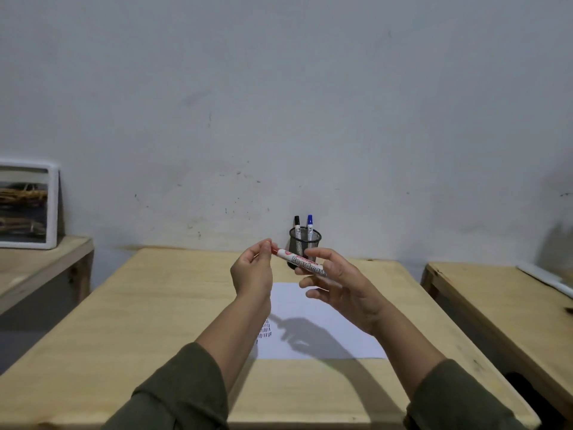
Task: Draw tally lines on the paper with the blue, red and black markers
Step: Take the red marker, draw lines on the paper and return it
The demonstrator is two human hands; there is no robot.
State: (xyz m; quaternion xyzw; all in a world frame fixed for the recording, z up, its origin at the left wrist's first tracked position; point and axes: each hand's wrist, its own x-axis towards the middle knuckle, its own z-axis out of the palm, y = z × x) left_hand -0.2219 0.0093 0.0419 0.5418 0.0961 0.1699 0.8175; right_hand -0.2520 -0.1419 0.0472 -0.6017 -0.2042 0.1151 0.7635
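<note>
The red marker (pixel 297 261) is held in the air above the table, slanting down to the right. My right hand (pixel 344 283) grips its white barrel. The fingertips of my left hand (pixel 252 271) pinch its red cap end. Below lies the white paper (pixel 325 324) with a short row of tally lines (pixel 264 333) near its left edge, partly hidden by my left forearm. The black marker (pixel 297 226) and the blue marker (pixel 310 225) stand upright in a black mesh cup (pixel 305 243) at the back of the table.
The wooden table (pixel 155 321) meets a white wall at its far edge. A second wooden table (pixel 496 305) stands at the right, a lower one (pixel 37 265) at the left carrying a white framed box (pixel 28 206).
</note>
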